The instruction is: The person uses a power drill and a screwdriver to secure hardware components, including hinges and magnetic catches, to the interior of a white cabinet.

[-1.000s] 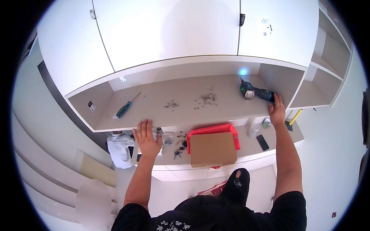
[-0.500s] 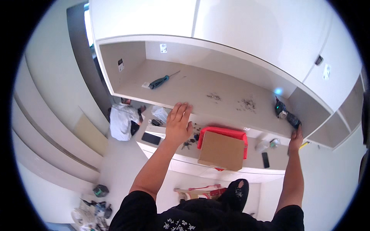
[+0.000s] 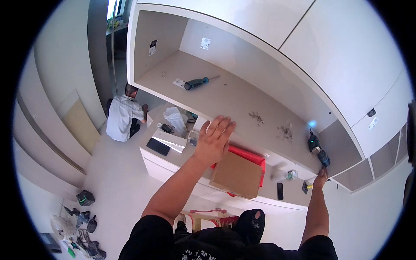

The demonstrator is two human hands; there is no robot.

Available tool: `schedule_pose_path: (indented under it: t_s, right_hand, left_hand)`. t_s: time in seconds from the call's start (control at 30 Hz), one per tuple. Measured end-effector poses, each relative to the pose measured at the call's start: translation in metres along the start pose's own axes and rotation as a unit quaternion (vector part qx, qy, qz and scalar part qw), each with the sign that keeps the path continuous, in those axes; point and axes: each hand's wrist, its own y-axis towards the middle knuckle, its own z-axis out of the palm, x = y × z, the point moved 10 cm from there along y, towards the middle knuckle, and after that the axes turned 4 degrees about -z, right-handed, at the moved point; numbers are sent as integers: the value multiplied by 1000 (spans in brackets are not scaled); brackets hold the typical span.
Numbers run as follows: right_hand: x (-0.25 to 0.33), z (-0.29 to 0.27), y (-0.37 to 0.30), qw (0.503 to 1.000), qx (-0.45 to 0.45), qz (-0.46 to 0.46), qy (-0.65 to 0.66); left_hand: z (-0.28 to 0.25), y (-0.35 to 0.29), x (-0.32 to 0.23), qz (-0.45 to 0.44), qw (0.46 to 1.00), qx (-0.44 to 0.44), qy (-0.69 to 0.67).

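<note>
My left hand lies with fingers stretched out over the front edge of the open cabinet shelf; nothing is in it. At the shelf's right end, my right hand is at the front edge, right by the lower end of a dark cordless drill. Its fingers are too hidden to tell whether they grip the drill or the edge. The drill's lamp casts a bluish spot on the cabinet wall. A teal-handled screwdriver rests at the shelf's left, and two patches of small debris lie in between.
Below, a counter holds a cardboard box over a red container, phones, a plastic bag and a tape measure. Another person crouches at left. Tools lie on the floor; a red-and-tan stepped frame stands below me.
My view has shifted and turned, showing more of the shelf's interior and the crouching person. Both hands stay at the shelf's front edge, the right one still beside the drill.
</note>
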Motion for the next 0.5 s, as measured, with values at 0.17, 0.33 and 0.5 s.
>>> schedule_pose_path:
  t_s: [0.17,0.33,0.5]
  right_hand:
    - [13,24,-6,1000,-7,6,26]
    - [-13,12,-29,989,-26,2,145]
    - [43,2,-46,998,-8,-64,16]
  left_hand:
    - [-8,0,0,-13,999,37,22]
    - [-16,24,-1,-31,992,116,-49]
    - [-66,102,59,-52,998,-6,40]
